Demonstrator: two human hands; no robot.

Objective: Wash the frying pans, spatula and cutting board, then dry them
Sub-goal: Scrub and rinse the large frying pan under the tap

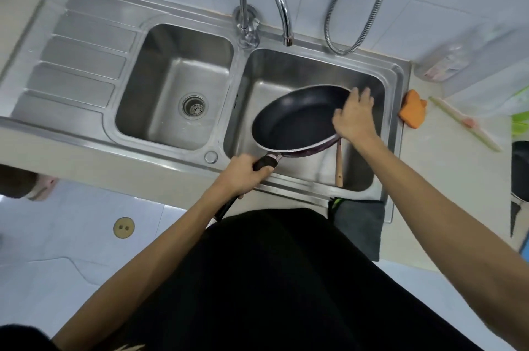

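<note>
Brushed steel sink [398,133] — matt black pan [297,118], wooden handle [339,167].

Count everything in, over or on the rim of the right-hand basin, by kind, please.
Frying pan: 1
Wooden-handled utensil: 1 (its head is hidden under the pan)
Orange sponge: 1
Grey cloth: 1
Total: 4
</note>
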